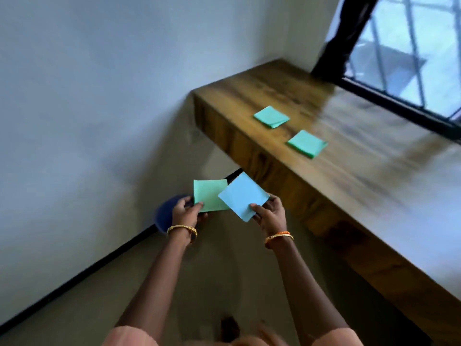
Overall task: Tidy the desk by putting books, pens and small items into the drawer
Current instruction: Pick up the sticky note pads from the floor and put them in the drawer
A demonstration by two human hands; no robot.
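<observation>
Wooden desk [349, 171] beneath barred window [411, 46], white wall [99, 83].

Desk top [374, 136] mostly bare; two green pads [271, 116] [307, 143] lie near front edge.

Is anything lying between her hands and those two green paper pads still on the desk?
Nothing visible does. The two green pads lie in the open on the wooden desk. But the left hand holds a green sheet and the right hand a blue one.
</observation>
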